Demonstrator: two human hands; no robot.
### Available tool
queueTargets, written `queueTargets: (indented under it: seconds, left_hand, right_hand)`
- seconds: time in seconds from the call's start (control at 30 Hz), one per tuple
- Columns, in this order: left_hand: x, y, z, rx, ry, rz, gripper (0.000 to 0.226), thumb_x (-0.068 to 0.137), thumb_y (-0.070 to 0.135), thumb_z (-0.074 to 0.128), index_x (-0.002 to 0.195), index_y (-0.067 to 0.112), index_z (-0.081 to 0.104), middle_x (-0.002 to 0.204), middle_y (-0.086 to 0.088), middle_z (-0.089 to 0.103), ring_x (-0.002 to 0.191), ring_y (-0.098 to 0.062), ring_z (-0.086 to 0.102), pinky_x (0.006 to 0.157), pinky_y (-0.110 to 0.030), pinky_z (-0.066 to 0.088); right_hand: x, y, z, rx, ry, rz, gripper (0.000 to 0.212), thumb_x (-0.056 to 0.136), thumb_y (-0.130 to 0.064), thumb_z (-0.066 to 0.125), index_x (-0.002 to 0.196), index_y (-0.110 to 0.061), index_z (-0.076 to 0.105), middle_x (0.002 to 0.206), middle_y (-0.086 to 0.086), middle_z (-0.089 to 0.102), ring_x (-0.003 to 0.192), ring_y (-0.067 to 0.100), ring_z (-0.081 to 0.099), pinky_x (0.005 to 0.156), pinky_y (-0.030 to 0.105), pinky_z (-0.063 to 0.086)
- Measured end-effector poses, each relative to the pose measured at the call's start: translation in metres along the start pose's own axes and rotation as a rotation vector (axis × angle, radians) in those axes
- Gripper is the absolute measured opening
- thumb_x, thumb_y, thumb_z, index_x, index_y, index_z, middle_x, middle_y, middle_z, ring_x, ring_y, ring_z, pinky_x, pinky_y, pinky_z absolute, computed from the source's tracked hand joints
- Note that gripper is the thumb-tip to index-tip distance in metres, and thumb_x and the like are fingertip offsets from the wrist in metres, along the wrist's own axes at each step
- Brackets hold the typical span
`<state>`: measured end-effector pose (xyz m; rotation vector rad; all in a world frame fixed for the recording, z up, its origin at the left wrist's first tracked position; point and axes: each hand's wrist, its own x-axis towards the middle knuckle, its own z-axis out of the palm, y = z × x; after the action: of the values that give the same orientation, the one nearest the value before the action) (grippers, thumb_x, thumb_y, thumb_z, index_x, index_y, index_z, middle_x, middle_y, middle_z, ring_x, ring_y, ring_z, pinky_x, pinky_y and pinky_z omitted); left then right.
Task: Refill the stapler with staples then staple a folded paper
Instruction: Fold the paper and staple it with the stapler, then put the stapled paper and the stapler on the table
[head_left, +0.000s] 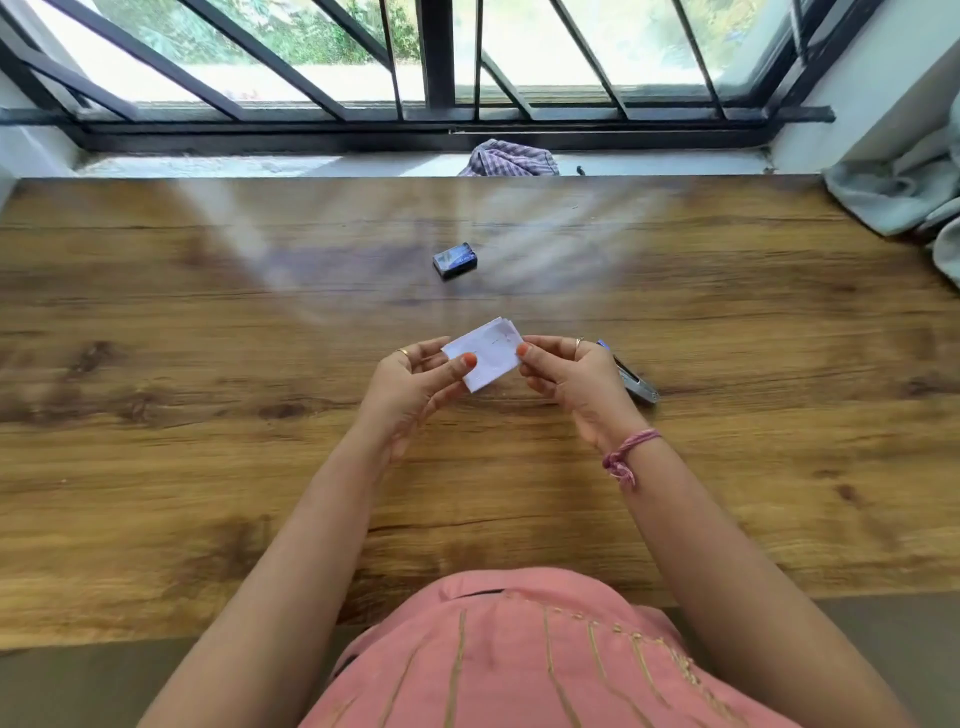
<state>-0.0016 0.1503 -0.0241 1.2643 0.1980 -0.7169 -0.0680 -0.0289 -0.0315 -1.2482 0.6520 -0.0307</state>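
A small folded white paper is held up above the middle of the wooden table. My left hand pinches its left edge with thumb and fingers. My right hand pinches its right edge the same way. A faint staple mark shows near the paper's middle. The stapler, grey with a blue tip, lies on the table just behind and right of my right hand, partly hidden by it. A small dark blue staple box lies closed on the table farther back.
A checked cloth lies on the window sill beyond the table's far edge. A pale grey curtain bunches at the back right corner. Black window bars stand behind the sill.
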Motion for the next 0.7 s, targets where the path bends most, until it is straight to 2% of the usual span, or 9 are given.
queueTargets:
  seconds: [0.1,0.2,0.3,0.37,0.43,0.57,0.7]
  left_hand:
    - [0.002,-0.001,-0.014,-0.037,0.106,0.023,0.033,0.073,-0.002,0.076,0.102,0.0,0.062,0.084,-0.007,0.075,0.079,-0.018,0.073,0.063,-0.021,0.056]
    - [0.007,-0.002,-0.03,-0.103,0.255,0.065,0.02,0.077,-0.005,0.073,0.092,0.001,0.061,0.079,-0.006,0.073,0.072,-0.014,0.072,0.061,-0.02,0.056]
    - [0.016,-0.001,-0.048,-0.195,0.391,0.104,0.02,0.079,-0.004,0.072,0.089,0.005,0.057,0.082,-0.006,0.067,0.072,-0.012,0.069,0.061,-0.018,0.056]
    - [0.022,0.001,-0.058,-0.218,0.453,0.114,0.021,0.078,-0.002,0.073,0.086,0.007,0.056,0.084,-0.005,0.065,0.075,-0.012,0.067,0.061,-0.018,0.056]
    - [0.028,0.002,-0.066,-0.223,0.49,0.118,0.022,0.078,0.0,0.075,0.085,0.007,0.056,0.088,-0.006,0.065,0.079,-0.013,0.067,0.061,-0.018,0.056]
    - [0.038,0.004,-0.073,-0.241,0.538,0.127,0.024,0.077,0.002,0.077,0.086,0.008,0.056,0.09,-0.007,0.067,0.079,-0.015,0.069,0.062,-0.019,0.056]
    - [0.043,0.004,-0.075,-0.192,0.521,0.104,0.026,0.079,0.008,0.077,0.092,0.007,0.055,0.088,-0.007,0.071,0.07,-0.01,0.073,0.056,-0.019,0.055]
  right_hand:
    - [0.009,0.007,0.018,0.015,-0.002,-0.001,0.007,0.084,-0.007,0.071,0.092,-0.005,0.071,0.077,0.004,0.071,0.068,0.01,0.064,0.064,0.019,0.055]
    - [0.02,0.016,0.039,-0.081,0.002,-0.034,0.006,0.087,-0.009,0.068,0.092,-0.009,0.071,0.081,0.004,0.07,0.074,0.011,0.064,0.074,0.025,0.058]
    - [0.03,0.027,0.053,-0.316,0.095,-0.118,0.011,0.089,-0.015,0.064,0.098,-0.014,0.072,0.089,0.003,0.071,0.082,0.012,0.063,0.086,0.034,0.055]
    - [0.032,0.035,0.058,-0.547,0.165,-0.24,0.015,0.089,-0.019,0.064,0.1,-0.016,0.073,0.094,0.004,0.072,0.084,0.011,0.063,0.085,0.031,0.051]
    - [0.03,0.042,0.061,-0.7,0.198,-0.377,0.016,0.089,-0.018,0.063,0.101,-0.015,0.073,0.098,0.005,0.07,0.087,0.012,0.063,0.085,0.026,0.049]
    - [0.025,0.054,0.064,-0.866,0.185,-0.633,0.018,0.087,-0.003,0.06,0.1,-0.006,0.072,0.093,0.009,0.064,0.086,0.022,0.062,0.081,0.031,0.05]
    - [0.026,0.059,0.065,-0.973,0.219,-0.699,0.018,0.086,-0.001,0.06,0.099,-0.006,0.071,0.092,0.008,0.061,0.089,0.024,0.058,0.081,0.031,0.048]
